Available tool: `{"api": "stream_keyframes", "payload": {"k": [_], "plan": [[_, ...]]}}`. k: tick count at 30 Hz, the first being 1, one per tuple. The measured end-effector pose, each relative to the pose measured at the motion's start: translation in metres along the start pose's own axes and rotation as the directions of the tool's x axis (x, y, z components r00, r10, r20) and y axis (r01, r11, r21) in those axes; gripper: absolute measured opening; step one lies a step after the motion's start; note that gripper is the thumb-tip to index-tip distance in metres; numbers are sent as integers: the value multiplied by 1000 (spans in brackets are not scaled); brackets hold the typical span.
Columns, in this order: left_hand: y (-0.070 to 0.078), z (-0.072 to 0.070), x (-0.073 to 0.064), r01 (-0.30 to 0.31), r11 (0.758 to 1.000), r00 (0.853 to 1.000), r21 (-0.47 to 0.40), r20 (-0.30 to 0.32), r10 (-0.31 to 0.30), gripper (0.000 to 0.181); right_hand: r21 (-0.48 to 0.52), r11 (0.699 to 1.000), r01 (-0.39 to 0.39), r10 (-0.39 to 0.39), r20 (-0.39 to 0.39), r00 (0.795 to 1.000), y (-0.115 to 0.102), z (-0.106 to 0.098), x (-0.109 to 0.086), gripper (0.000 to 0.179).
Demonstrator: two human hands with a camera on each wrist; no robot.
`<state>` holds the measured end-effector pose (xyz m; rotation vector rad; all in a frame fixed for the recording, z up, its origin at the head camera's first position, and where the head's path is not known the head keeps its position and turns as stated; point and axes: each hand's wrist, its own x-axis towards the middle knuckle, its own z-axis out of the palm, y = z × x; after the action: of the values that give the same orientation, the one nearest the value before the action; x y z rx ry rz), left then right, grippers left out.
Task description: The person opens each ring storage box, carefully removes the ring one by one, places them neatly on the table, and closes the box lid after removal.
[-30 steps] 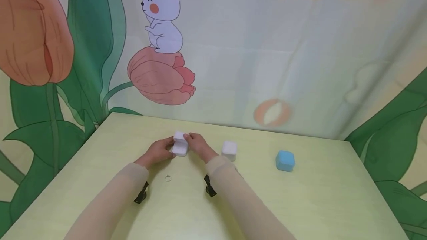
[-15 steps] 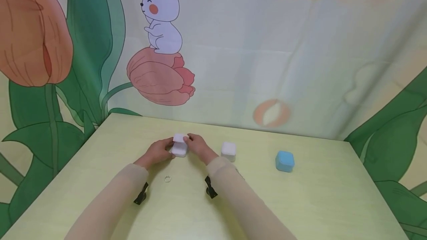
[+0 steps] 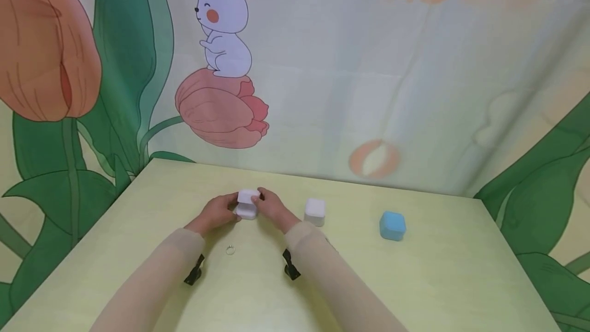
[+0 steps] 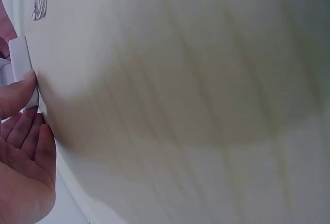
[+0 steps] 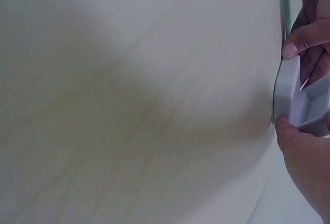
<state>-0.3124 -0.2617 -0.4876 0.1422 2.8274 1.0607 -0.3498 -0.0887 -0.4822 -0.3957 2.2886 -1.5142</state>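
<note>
head view: both hands on a partly raised white ring box [image 3: 246, 214], silver ring [image 3: 230, 250] on the person's side of it

the ring lies by itself on the bench [image 3: 415, 281], between the two forearms, nearer the person than the box and slightly left of it. the left hand [image 3: 216, 212] is the closer of the two. being round, the ring offers no long axis to speak of; the box is roughly square, and the gap under its lid [image 3: 249, 196] faces the person, so i judge that the ring sits out in front of that opening.

neither hand is free. the left hand grips the left side of the box, its thumb against the base in the left wrist view. the right hand [image 3: 273, 207] holds the right side of the lid, thumb over the front.

in the right wrist view the open box shows a pale hollow; i make out nothing inside, though part of it is hidden. a white cube-shaped box [image 3: 315, 212] stands just beside the right forearm, and a blue cube-shaped box [image 3: 393, 226] is farther right. both look closed, so their contents cannot be told.
</note>
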Motion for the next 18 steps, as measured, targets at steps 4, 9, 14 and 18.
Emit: {"api": "stream_keyframes", "payload": {"k": [4,9,14,18], "plan": [[-3,0,1,-9,1000,1000,-21,-3,9,73,-9,1000,3,-3,9,1000,0,0,-4,57],[-5,-1,3,-35,999,999,2,-9,35,71,-66,998,16,-14,19,1000,-1,0,-6,56],[0,-2,1,-8,1000,1000,-16,-1,8,71,-110,993,41,-38,32,999,1,-1,-5,52],[4,-2,-1,12,1000,1000,21,-6,-11,71,-145,988,57,-52,32,998,4,0,-4,50]]}}
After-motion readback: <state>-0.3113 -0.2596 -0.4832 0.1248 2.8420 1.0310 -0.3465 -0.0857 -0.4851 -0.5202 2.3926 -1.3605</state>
